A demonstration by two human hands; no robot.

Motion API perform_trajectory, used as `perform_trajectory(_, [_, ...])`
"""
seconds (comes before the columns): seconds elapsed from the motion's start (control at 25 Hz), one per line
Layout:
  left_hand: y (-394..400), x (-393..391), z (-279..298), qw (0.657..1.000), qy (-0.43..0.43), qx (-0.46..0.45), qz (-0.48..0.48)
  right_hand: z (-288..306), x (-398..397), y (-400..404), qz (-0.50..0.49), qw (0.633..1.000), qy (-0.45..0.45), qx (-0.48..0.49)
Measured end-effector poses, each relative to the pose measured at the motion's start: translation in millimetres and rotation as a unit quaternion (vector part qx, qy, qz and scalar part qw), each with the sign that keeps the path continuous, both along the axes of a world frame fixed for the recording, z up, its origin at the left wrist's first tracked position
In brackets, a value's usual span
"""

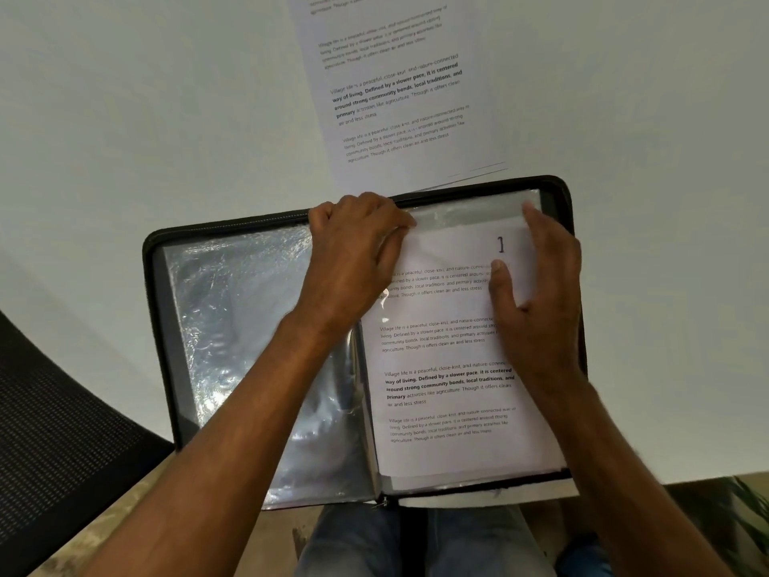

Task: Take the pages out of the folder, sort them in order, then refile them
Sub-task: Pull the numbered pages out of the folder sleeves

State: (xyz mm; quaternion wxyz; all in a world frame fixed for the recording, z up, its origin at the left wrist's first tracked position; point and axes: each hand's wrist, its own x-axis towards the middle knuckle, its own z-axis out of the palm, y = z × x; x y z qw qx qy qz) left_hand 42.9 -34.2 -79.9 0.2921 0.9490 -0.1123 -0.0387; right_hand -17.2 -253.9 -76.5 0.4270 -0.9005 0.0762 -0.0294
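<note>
Folder (233, 326) open at table edge, 6 o'clock. Page 1 (445, 368) in its right sleeve, long axis 6-to-12. My left hand (353, 251) pinches the sleeve mouth; right hand (537, 285) flat, pressing the page. Loose sheet (395, 89) at 12 o'clock.

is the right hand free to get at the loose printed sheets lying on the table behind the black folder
Probably not yet. The right hand rests on the white page marked 1 in the open black zip folder. The loose printed sheets lie uncovered just beyond the folder's far edge, so nothing blocks them once it lets go.
</note>
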Motion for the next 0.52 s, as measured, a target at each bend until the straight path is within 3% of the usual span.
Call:
perform_trajectory(0.24, [6,7,4,0.998,0.045,-0.031,-0.024,13,3,10,-0.106,0.976,0.041,0.187])
perform_trajectory(0.52, [3,32,5,0.992,0.098,-0.007,-0.073,16,5,15,-0.128,0.969,0.026,0.211])
